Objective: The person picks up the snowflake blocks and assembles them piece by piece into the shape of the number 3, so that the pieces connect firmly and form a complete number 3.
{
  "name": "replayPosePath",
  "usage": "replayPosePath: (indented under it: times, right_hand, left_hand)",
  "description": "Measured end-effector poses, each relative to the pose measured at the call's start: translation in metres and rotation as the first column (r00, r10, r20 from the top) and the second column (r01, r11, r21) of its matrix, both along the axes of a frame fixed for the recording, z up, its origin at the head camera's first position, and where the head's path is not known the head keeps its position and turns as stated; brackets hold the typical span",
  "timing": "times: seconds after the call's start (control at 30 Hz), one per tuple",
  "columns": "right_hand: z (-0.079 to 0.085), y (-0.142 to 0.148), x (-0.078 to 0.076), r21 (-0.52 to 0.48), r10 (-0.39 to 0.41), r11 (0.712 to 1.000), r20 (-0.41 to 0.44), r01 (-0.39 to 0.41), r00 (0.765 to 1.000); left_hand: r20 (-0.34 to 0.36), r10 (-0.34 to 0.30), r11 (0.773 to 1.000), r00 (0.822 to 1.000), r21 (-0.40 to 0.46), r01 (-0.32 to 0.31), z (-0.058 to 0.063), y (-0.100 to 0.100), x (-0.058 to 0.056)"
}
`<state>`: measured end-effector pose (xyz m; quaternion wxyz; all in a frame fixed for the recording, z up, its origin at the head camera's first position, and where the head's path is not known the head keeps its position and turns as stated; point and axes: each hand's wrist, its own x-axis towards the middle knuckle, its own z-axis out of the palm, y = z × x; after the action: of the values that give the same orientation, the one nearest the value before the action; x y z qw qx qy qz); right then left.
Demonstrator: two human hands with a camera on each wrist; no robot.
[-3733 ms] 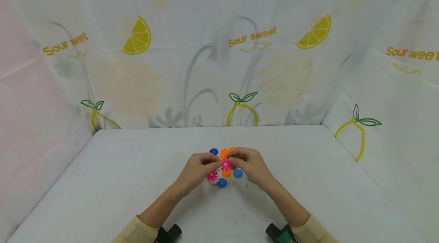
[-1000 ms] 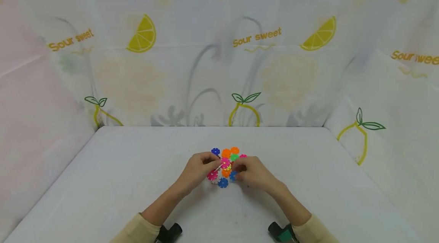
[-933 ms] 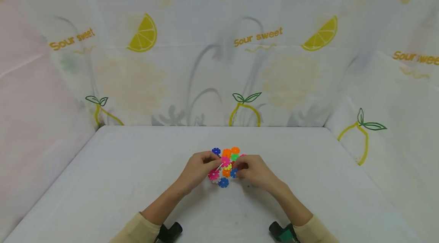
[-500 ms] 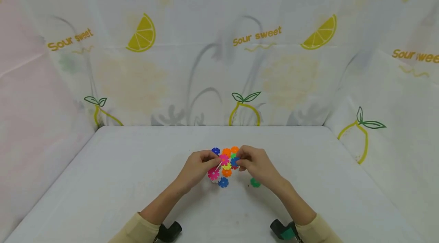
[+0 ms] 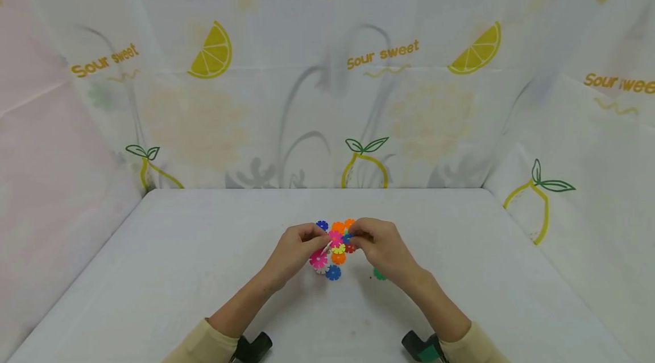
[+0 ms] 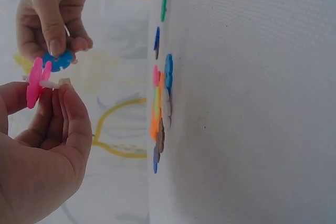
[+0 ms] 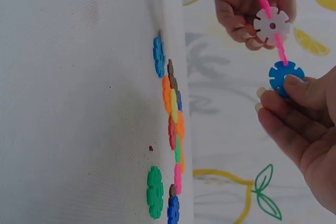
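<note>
Pinched in my left hand [image 5: 294, 252] is a joined piece of slotted, flower-shaped plastic discs, pink [image 6: 34, 83] and white [image 7: 272, 25], held above the table. The white disc stands crosswise to the pink. Between thumb and fingers my right hand [image 5: 382, 249] grips a blue slotted disc [image 7: 278, 75]. In the right wrist view the blue disc's rim meets the lower pink edge; whether the slots interlock I cannot tell. Under the hands, loose discs lie in a cluster, among them orange [image 5: 338, 258], yellow [image 5: 338, 248], pink [image 5: 318, 259] and blue [image 5: 333, 272].
A green disc [image 7: 155, 192] lies apart on the white table [image 5: 204, 238], below my right hand. A tiny dark speck [image 7: 150, 148] is near it. Printed cloth [image 5: 286, 101] walls the table at the back and sides. Black wrist devices [image 5: 254, 347] show near the front edge.
My right hand left the joined discs, took a blue disc from the cluster's right side, lifted it and brought it leftward against the pink disc. My left hand has stayed almost in place.
</note>
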<state>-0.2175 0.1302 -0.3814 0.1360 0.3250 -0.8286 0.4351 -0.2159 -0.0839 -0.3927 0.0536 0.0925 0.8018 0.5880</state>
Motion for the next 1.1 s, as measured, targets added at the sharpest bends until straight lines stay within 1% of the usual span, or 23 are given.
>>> replayPosePath:
  times: [0.23,0.4,0.6,0.83,0.97,1.1]
  right_hand:
    - [0.001,-0.0022,0.0028,0.011,0.005,1.0,-0.116,-0.004,0.993]
    - [0.0021,-0.0045,0.0049,0.057,-0.006,0.998,-0.18,0.017,0.984]
    - [0.0029,-0.0049,0.007,0.103,-0.008,0.994,-0.244,0.034,0.97]
    - [0.0022,-0.0074,0.0082,0.103,-0.009,0.994,-0.289,0.04,0.957]
    - [0.0002,-0.0086,0.0091,0.102,-0.018,0.993,-0.305,0.052,0.952]
    - [-0.0007,-0.0086,0.0085,0.104,-0.031,0.992,-0.334,0.07,0.942]
  left_hand:
    - [-0.007,-0.007,1.0,1.0,0.022,0.007,-0.0008,-0.0003,0.0005]
    - [-0.018,-0.018,0.999,1.0,0.043,0.019,-0.001,-0.0008,0.0016]
    - [-0.035,-0.021,0.999,0.999,0.045,0.023,0.0003,-0.0001,0.0023]
    - [-0.035,-0.021,0.999,0.999,0.034,0.023,0.0027,-0.0004,0.0051]
    - [-0.037,-0.011,0.999,0.999,0.044,0.013,0.0035,0.0007,0.0058]
    - [-0.028,-0.01,0.999,1.0,0.052,0.012,0.0019,0.0035,0.0055]
